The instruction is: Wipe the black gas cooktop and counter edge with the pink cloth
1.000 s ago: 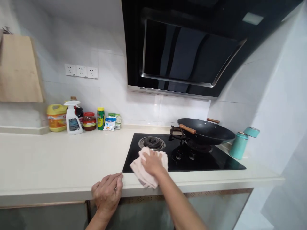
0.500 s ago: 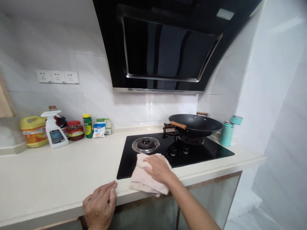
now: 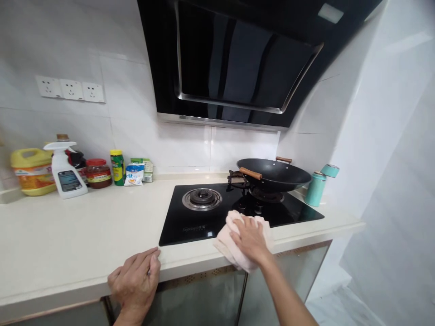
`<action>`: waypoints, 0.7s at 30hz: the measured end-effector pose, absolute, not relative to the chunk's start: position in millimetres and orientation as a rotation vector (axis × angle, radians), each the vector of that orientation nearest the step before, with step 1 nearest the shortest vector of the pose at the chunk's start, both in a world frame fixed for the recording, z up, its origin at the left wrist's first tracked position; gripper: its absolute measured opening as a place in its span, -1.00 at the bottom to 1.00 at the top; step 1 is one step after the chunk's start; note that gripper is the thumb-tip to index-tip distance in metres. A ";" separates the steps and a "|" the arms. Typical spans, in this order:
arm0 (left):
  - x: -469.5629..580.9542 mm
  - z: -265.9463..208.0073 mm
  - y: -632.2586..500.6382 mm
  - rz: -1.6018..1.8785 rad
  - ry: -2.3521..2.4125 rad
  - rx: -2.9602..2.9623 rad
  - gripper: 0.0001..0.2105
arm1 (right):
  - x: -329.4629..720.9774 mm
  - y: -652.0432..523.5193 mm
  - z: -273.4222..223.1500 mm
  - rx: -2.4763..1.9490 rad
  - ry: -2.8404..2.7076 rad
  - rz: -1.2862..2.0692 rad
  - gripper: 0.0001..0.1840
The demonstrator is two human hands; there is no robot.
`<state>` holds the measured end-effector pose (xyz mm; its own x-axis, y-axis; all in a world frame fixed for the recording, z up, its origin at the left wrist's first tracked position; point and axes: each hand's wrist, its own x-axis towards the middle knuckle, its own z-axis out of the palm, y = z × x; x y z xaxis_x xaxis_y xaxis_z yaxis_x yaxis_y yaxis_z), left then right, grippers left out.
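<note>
My right hand (image 3: 250,240) presses a pale pink cloth (image 3: 234,242) against the front edge of the black gas stove (image 3: 193,226), fingers spread over it. Part of the cloth hangs over the counter's front edge. My left hand (image 3: 137,276) rests on the counter edge left of the stove, fingers stretched out side by side, with nothing in it. A round burner (image 3: 203,197) lies bare on the stove's left side. On the right burner sits a black wok (image 3: 277,176) with wooden handles; the control knobs (image 3: 258,207) are just behind the cloth.
Along the wall at left stand a yellow jug (image 3: 32,172), a white spray bottle (image 3: 66,172), a red-lidded jar (image 3: 98,174), a green shaker (image 3: 117,167) and small packets (image 3: 135,174). A teal canister (image 3: 316,188) is right of the wok. The range hood (image 3: 231,63) hangs above.
My right hand has slid the cloth to the right along the stove's front edge, uncovering the front left part. My left hand stays on the counter edge. The view has shifted slightly.
</note>
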<state>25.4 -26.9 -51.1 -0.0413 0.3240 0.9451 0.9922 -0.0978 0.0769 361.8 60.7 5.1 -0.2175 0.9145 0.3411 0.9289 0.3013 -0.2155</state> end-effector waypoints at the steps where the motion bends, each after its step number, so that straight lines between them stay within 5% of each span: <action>1: 25.5 -52.2 -25.8 -1.176 -1.444 -1.506 -0.80 | 346.2 57.4 6.9 -1.617 -2.202 -0.025 -0.50; 16: 26.3 -45.0 -14.7 -1.322 -1.547 -1.594 -0.77 | 282.9 54.2 23.6 -1.036 -2.375 0.436 -0.45; 21: 86.3 -11.7 5.6 -1.092 -1.474 -1.841 -0.69 | 336.3 67.3 16.7 -1.179 -2.019 0.218 -0.55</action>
